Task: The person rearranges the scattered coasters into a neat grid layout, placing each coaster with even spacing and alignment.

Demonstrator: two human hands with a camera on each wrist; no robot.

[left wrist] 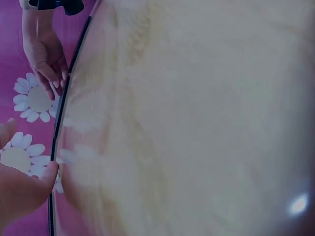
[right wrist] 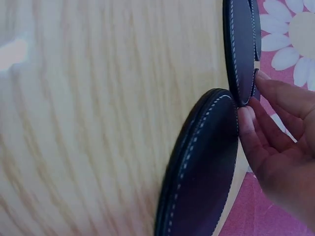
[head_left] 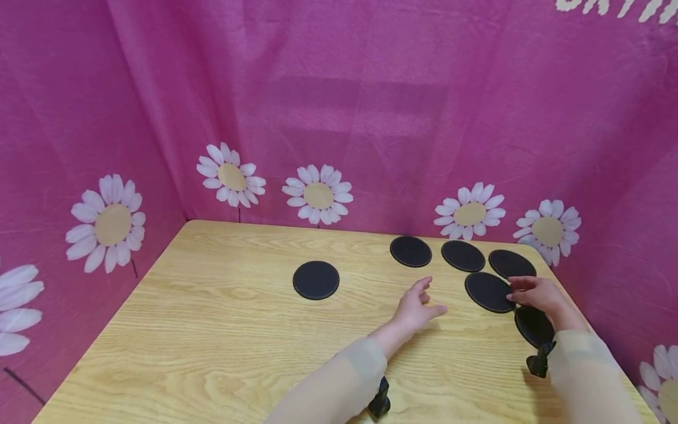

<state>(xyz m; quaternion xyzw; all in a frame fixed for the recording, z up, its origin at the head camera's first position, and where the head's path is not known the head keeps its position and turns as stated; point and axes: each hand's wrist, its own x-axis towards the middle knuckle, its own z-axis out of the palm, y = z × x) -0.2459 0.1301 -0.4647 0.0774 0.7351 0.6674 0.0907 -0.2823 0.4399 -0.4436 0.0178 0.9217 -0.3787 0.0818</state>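
Note:
Several black round coasters with stitched rims lie on the table. My right hand (head_left: 535, 293) touches the right edge of one coaster (head_left: 486, 291) with its fingertips. Close below that hand is another coaster (head_left: 534, 327), partly covered by the wrist. In the right wrist view, the fingertips of the right hand (right wrist: 285, 132) meet the end of the upper coaster (right wrist: 241, 49), beside the nearer coaster (right wrist: 204, 167). My left hand (head_left: 413, 309) hovers over the wood with fingers spread, holding nothing; the left wrist view shows part of the left hand (left wrist: 22, 191).
Along the back edge lie three coasters, a left one (head_left: 410, 251), a middle one (head_left: 463, 255) and a right one (head_left: 511, 262). A separate coaster (head_left: 316, 280) sits left of centre. Pink flowered cloth (head_left: 344, 118) walls the wooden table (head_left: 212, 330) at the back and sides.

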